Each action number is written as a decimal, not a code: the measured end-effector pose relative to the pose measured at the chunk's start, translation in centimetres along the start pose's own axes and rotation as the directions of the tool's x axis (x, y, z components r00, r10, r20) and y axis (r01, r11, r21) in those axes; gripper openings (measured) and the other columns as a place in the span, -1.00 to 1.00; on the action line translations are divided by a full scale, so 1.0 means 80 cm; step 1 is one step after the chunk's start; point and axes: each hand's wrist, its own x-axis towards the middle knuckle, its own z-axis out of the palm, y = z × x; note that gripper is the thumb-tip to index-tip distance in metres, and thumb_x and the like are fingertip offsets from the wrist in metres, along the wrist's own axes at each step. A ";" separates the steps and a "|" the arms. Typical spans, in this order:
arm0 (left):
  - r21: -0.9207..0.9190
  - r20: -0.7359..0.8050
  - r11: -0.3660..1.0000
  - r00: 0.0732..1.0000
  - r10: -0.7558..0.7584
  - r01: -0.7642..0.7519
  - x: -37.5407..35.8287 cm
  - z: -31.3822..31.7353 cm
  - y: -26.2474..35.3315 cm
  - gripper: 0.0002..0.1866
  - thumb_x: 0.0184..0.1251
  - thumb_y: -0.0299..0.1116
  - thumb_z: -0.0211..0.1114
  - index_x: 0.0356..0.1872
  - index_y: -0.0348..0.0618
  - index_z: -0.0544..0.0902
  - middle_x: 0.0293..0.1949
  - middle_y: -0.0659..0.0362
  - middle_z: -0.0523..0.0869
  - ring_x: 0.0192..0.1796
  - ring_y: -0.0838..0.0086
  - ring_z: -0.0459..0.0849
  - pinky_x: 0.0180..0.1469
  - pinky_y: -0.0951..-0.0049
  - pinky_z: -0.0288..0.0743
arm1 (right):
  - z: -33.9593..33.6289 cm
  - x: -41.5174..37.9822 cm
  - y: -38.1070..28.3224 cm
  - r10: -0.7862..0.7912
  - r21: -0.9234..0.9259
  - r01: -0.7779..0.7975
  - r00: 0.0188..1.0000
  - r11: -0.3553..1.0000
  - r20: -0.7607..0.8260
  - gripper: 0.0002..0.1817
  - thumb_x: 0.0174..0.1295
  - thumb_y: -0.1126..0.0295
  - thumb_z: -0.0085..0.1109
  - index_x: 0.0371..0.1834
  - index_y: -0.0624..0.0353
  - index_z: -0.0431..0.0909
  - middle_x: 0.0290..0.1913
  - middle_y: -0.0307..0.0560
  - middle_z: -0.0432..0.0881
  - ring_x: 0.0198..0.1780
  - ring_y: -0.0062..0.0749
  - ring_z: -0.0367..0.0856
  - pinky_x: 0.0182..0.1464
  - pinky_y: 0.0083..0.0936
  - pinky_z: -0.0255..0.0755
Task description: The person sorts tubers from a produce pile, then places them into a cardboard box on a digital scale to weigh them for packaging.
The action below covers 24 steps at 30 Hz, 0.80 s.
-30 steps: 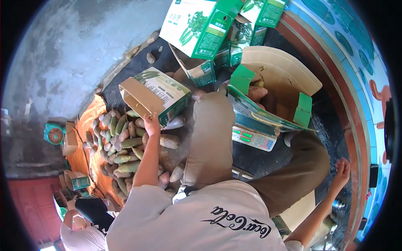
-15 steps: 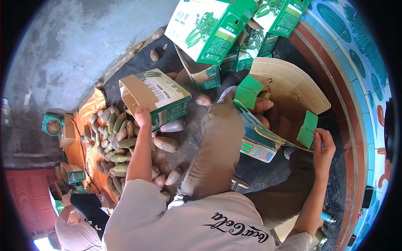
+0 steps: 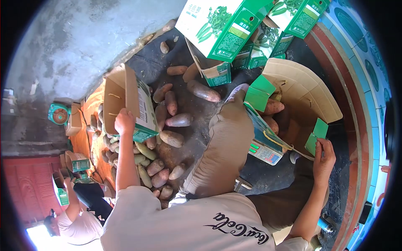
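Note:
My left hand (image 3: 125, 121) is closed on the near edge of an empty-looking green and white carton (image 3: 144, 106), tilted above the vegetables at the left. Beside my right knee, a large open carton (image 3: 303, 90) holds a few reddish tubers (image 3: 273, 107) and stands on a scale (image 3: 264, 152) with lit green digits. My right hand (image 3: 323, 161) pinches the green flap (image 3: 315, 136) at that carton's right corner. Long tubers (image 3: 171, 139) lie on the dark floor between the left carton and my leg.
Green and white cartons (image 3: 222, 29) are stacked at the top. A pile of vegetables (image 3: 144, 167) covers the floor and orange sheet (image 3: 89, 108) at the left. Another person (image 3: 79, 224) is at the lower left, near more cartons (image 3: 77, 161). A green fan (image 3: 58, 114) stands by the wall.
My left hand has moved left with the small carton, which has turned and uncovered more tubers. My right hand stays at the flap. The other person has raised an arm.

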 end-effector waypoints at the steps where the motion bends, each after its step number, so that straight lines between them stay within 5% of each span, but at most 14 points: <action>1: 0.002 0.031 1.000 1.000 -0.001 0.001 -0.002 0.011 -0.004 -0.78 0.22 -0.19 0.19 -0.27 -0.10 0.60 -0.32 -0.09 0.71 -0.21 -0.01 0.69 -0.17 0.04 0.55 | -0.001 0.000 -0.001 0.006 -0.009 -0.006 1.000 1.000 0.005 -0.91 0.21 0.59 0.10 -0.23 0.25 0.54 -0.33 0.07 0.56 -0.32 -0.04 0.58 -0.26 -0.35 0.44; 7: -0.002 0.108 0.998 0.992 -0.060 0.061 -0.021 0.038 -0.004 -0.59 0.21 -0.20 0.20 0.10 0.02 0.46 -0.17 -0.03 0.70 -0.12 0.04 0.68 -0.08 0.06 0.52 | 0.000 -0.001 -0.005 0.021 -0.027 -0.020 1.000 0.999 0.023 -0.92 0.22 0.58 0.10 -0.24 0.25 0.54 -0.32 0.07 0.57 -0.30 -0.02 0.59 -0.25 -0.36 0.44; 10: -0.039 -0.094 0.998 0.995 0.040 -0.044 -0.026 0.037 -0.010 -0.45 0.16 -0.20 0.27 0.21 0.02 0.38 0.01 0.02 0.63 0.02 0.11 0.62 0.04 0.10 0.45 | 0.000 0.001 -0.004 0.022 -0.025 -0.020 0.999 0.999 0.042 -0.92 0.23 0.58 0.08 -0.23 0.27 0.53 -0.32 0.06 0.56 -0.29 -0.06 0.58 -0.21 -0.40 0.44; 13: 0.067 -0.104 0.998 0.994 -0.013 0.021 -0.032 0.015 -0.004 -0.30 0.11 -0.17 0.34 0.30 0.04 0.30 0.17 0.09 0.51 0.17 0.18 0.51 0.17 0.10 0.33 | 0.002 0.001 -0.005 0.011 -0.013 -0.011 0.999 1.000 0.034 -0.92 0.22 0.58 0.10 -0.24 0.27 0.54 -0.31 0.07 0.58 -0.28 -0.03 0.59 -0.22 -0.36 0.45; 24: -0.017 -0.223 0.977 0.953 0.204 -0.213 -0.061 -0.003 0.005 -0.27 0.01 -0.18 0.41 0.27 0.00 0.35 0.28 0.09 0.40 0.35 0.18 0.30 0.31 -0.06 0.15 | 0.005 -0.013 -0.005 -0.036 0.024 0.038 0.998 0.999 -0.046 -0.92 0.21 0.52 0.13 -0.26 0.26 0.56 -0.30 0.10 0.61 -0.27 0.03 0.61 -0.23 -0.28 0.47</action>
